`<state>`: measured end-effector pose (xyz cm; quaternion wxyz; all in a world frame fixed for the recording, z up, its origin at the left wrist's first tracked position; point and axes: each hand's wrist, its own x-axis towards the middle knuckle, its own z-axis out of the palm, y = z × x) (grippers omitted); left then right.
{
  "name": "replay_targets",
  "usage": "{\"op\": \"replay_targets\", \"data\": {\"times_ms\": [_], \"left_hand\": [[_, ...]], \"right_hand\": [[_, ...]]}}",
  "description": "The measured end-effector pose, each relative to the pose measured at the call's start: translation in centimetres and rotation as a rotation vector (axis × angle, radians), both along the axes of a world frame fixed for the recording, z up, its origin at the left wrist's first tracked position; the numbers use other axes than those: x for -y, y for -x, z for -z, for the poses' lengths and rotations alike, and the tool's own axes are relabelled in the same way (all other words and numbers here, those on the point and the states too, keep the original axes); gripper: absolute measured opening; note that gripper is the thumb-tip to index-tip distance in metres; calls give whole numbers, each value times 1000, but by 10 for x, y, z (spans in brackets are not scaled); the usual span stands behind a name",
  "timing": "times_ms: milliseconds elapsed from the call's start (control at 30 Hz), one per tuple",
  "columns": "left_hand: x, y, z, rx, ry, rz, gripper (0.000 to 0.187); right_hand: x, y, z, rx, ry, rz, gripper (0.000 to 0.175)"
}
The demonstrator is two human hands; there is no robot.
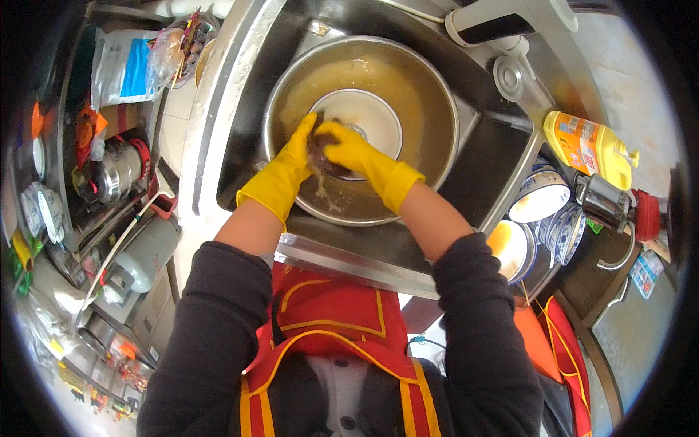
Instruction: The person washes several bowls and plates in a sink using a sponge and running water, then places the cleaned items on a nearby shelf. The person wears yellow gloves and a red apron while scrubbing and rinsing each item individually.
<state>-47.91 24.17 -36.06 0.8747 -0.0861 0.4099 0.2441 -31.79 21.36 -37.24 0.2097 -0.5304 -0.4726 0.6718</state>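
Yellow rubber gloves cover both of my hands above a large stainless steel basin [442,180] in the sink. Between my left hand [285,173] and my right hand [368,155] is a blurred dark brown clump [318,155], possibly a scrubbing pad; both hands grip it. Drips and froth show just below the clump. Murky yellowish water [322,74] fills the basin. Beneath my hands, a pale round dish [377,112] with a dark rim lies in the water, partly covered by my right glove.
Blue-and-white bowls [538,196] are stacked right of the sink [491,142]. A yellow detergent bottle [587,147] lies tilted beyond them, near a round metal lid [509,78]. At left are a grey gas cylinder [150,251] and a metal pot [120,169]. The sink's front edge [349,262] borders my red apron.
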Motion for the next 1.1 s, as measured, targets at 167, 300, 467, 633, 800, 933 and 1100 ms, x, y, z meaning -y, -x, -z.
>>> {"op": "replay_targets", "data": {"times_ms": [167,300,467,633,800,933,1100], "left_hand": [[1,13,22,-372,-409,113,53],[-11,11,-39,-473,-569,236,57],[-5,-1,-44,-504,-638,186,62],[5,-4,-15,-562,-582,71,60],[-13,18,-9,-331,-183,-41,54],[-15,19,-3,-438,-390,65,46],[-7,5,-26,-480,-583,254,62]], "right_hand": [[-14,-48,-93,623,15,-960,29],[-4,-100,-86,903,-25,-429,31],[-8,-67,-9,521,-359,324,40],[-22,41,28,-149,86,934,43],[-21,50,-15,-491,316,538,34],[1,10,-49,179,49,-432,31],[31,-64,-56,851,-90,-400,30]]}}
